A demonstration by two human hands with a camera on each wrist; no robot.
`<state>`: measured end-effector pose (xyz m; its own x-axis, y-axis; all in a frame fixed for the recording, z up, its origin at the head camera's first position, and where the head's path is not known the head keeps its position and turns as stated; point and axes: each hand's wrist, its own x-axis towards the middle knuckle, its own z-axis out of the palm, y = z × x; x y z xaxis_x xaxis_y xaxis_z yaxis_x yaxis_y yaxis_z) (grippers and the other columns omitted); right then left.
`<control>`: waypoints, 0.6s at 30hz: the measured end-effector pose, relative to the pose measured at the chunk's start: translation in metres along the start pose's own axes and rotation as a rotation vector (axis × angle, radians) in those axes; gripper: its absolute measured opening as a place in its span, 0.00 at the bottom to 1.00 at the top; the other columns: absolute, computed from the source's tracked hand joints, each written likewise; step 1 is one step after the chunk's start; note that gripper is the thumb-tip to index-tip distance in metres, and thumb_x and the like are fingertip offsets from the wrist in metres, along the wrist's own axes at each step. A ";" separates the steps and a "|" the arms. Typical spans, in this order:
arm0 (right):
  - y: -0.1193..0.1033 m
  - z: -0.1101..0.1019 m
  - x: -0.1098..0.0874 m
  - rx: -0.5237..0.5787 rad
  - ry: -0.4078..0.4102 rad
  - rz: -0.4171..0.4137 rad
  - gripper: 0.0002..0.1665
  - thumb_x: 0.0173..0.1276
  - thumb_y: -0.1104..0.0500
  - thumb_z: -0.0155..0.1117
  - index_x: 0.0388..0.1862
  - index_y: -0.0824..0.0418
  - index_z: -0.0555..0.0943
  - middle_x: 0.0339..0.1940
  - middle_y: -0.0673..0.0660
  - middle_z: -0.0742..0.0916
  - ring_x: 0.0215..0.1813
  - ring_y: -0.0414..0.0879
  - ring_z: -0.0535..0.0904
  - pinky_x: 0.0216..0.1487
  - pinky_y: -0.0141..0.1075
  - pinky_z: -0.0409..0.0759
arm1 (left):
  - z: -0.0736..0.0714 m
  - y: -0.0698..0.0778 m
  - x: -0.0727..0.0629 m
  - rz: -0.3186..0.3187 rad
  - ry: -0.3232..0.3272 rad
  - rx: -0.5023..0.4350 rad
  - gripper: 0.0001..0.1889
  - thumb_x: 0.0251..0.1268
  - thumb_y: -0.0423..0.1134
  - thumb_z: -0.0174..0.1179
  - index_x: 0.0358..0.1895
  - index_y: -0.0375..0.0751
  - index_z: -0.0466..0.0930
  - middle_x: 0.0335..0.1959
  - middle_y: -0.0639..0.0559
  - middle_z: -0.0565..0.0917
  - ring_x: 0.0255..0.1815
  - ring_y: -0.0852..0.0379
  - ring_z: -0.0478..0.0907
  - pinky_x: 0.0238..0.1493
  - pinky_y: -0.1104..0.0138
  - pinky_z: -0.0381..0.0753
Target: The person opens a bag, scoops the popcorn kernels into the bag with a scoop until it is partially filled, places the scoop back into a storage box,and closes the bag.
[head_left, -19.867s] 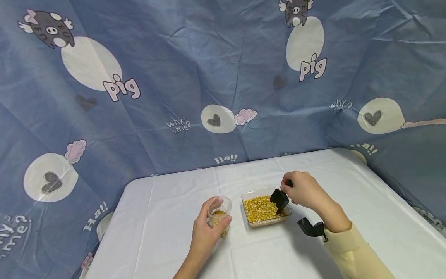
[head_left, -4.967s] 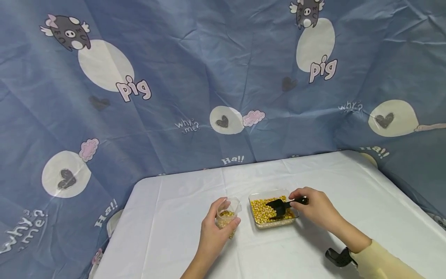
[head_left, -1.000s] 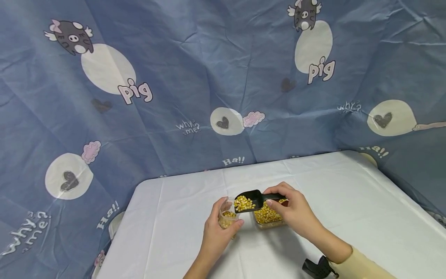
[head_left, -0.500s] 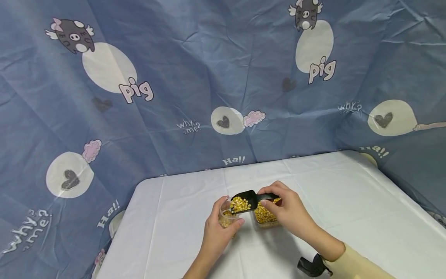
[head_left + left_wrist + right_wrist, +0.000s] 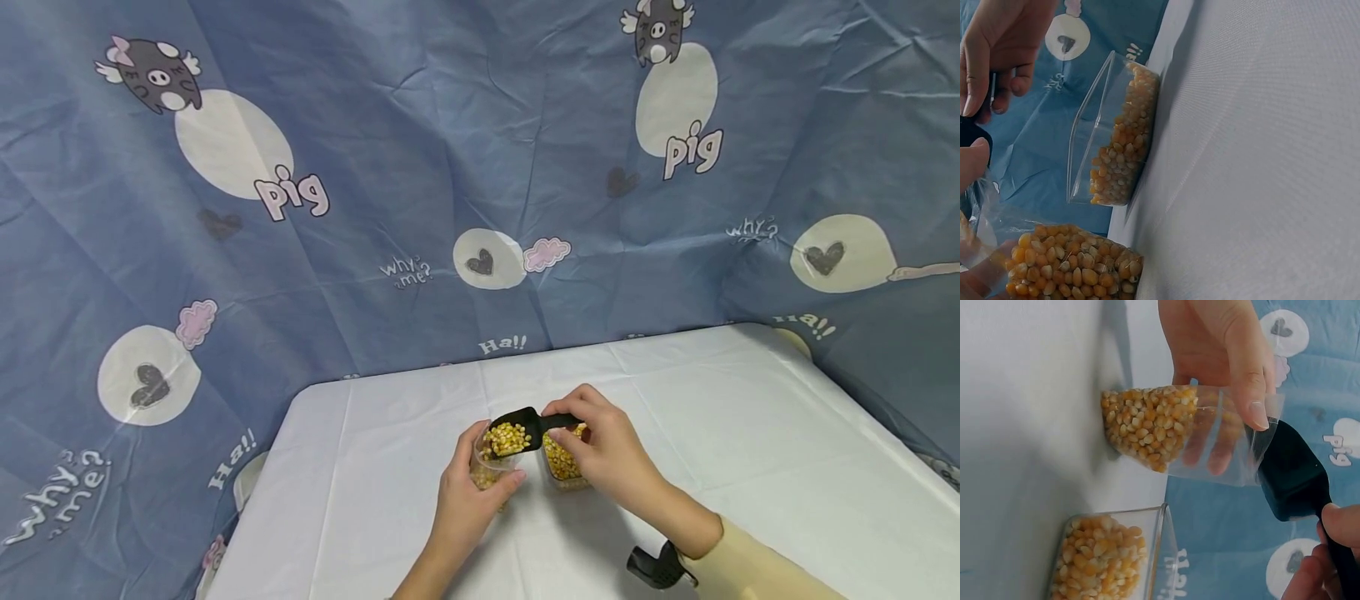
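My left hand (image 5: 463, 508) grips the upper part of a clear plastic bag (image 5: 1179, 456), its thumb on the near side. Corn kernels (image 5: 1144, 428) fill the bag's lower part, and its base stands on the white table. My right hand (image 5: 611, 454) holds a black scoop (image 5: 528, 427) by its handle. Kernels lie in the scoop, and its front edge reaches into the bag's mouth. Below my right hand sits a clear rectangular container (image 5: 1088, 137) of corn kernels, partly hidden by that hand in the head view.
A white cloth covers the table (image 5: 390, 467). Behind it hangs a blue patterned curtain (image 5: 375, 208), which also runs along the right side. A black device (image 5: 660, 568) is strapped at my right wrist, near the cream sleeve (image 5: 750, 562).
Over the last second the loaded scoop has moved left from above the container into the bag's mouth. Five seconds ago it was down in the container's kernels. My left hand stays on the bag.
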<state>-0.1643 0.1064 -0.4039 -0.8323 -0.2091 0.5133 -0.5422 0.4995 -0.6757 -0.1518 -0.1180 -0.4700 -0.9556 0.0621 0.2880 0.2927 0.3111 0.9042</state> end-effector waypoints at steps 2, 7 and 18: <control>-0.001 0.002 0.001 -0.031 0.014 -0.050 0.17 0.61 0.66 0.76 0.46 0.48 0.86 0.41 0.41 0.81 0.29 0.36 0.73 0.28 0.31 0.75 | 0.000 0.000 0.000 0.001 0.003 -0.011 0.42 0.51 0.50 0.79 0.69 0.70 0.65 0.64 0.65 0.77 0.64 0.62 0.74 0.65 0.51 0.69; -0.002 0.006 0.002 -0.089 0.038 -0.137 0.18 0.59 0.66 0.77 0.46 0.50 0.86 0.41 0.41 0.80 0.27 0.34 0.71 0.28 0.30 0.73 | 0.000 0.002 -0.001 -0.015 0.006 -0.030 0.43 0.50 0.49 0.80 0.69 0.70 0.65 0.65 0.65 0.76 0.64 0.61 0.73 0.64 0.52 0.70; -0.009 0.010 0.007 -0.192 0.059 -0.316 0.19 0.59 0.68 0.77 0.46 0.51 0.85 0.43 0.44 0.80 0.35 0.37 0.74 0.33 0.31 0.73 | 0.000 -0.001 0.000 0.005 0.029 0.029 0.42 0.52 0.51 0.78 0.69 0.72 0.64 0.60 0.60 0.80 0.57 0.60 0.78 0.57 0.54 0.75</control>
<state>-0.1667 0.0922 -0.3992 -0.6161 -0.3323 0.7141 -0.7354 0.5674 -0.3705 -0.1524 -0.1183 -0.4706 -0.9527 0.0364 0.3017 0.2958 0.3385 0.8932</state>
